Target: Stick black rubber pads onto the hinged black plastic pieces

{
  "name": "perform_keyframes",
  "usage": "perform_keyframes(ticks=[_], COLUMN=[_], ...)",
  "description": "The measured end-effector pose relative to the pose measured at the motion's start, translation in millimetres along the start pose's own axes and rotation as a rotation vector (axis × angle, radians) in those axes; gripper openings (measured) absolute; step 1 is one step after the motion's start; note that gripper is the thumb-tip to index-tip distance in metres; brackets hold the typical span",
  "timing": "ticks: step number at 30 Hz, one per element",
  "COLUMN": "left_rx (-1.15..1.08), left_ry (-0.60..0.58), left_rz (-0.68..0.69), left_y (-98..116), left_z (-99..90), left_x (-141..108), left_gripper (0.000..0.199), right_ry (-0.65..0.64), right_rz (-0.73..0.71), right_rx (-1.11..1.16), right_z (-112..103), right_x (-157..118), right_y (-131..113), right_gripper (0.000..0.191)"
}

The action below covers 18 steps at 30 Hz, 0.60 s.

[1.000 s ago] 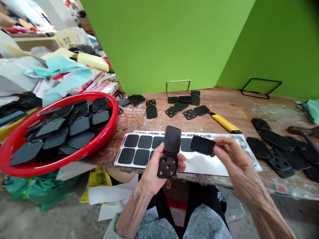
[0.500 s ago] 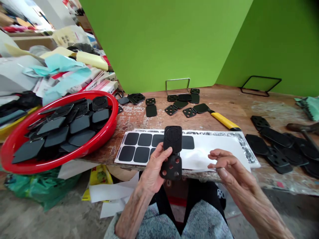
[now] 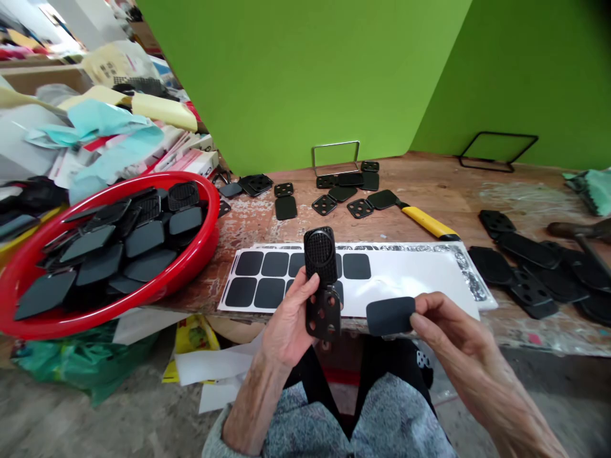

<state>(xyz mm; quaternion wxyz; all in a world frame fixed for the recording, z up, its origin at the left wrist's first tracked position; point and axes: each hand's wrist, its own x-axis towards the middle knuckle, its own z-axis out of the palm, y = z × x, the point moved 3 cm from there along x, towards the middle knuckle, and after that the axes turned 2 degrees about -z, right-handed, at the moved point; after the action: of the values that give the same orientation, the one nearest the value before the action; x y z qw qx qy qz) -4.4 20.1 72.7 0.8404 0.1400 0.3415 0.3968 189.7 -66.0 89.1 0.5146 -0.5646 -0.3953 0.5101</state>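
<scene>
My left hand (image 3: 289, 316) is closed around a black two-part plate (image 3: 321, 257). Its upper half is ribbed with a round outline, and the lower half has several holes. Between thumb and fingers of my right hand (image 3: 443, 321) is the right edge of a dark rounded-square sticker (image 3: 391, 316), held flat in the air to the right of the plate. Below both hands' work, on the table's front edge, lies a white sticker sheet (image 3: 405, 273). Dark squares like the held one fill its left part; some are hidden behind the plate and my left hand.
A red basin (image 3: 213, 229) full of black plates stands at left. More black plates (image 3: 529, 248) lie at right, beside a hammer (image 3: 582, 232). A yellow-handled tool (image 3: 429, 222), small plates (image 3: 286, 207) and a wire stand (image 3: 335, 145) are before the green board (image 3: 305, 76).
The sticker in my right hand now shows its broad face, where before only fingertips pinched together were visible. My left hand has tilted the black plate slightly. The view has shifted a little.
</scene>
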Motion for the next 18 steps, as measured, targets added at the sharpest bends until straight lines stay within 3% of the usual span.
perform_keyframes(ticks=[6,11,18], left_rx=[0.03,0.054,0.052], left_ry=[0.026,0.048,0.093], left_rz=[-0.001,0.005,0.043], left_y=[-0.7,-1.0,-0.5], left_z=[3.5,8.1,11.9], left_x=[1.6,1.3,0.5], left_gripper=[0.012,0.017,0.01], right_ry=[0.043,0.064,0.025], right_rz=[0.026,-0.037,0.007], right_rx=[0.18,0.118,0.058], right_z=[0.5,-3.5,0.6], right_x=[-2.5,-0.3,0.6], right_y=[-5.8,-1.0,10.8], right_gripper=[0.012,0.011,0.014])
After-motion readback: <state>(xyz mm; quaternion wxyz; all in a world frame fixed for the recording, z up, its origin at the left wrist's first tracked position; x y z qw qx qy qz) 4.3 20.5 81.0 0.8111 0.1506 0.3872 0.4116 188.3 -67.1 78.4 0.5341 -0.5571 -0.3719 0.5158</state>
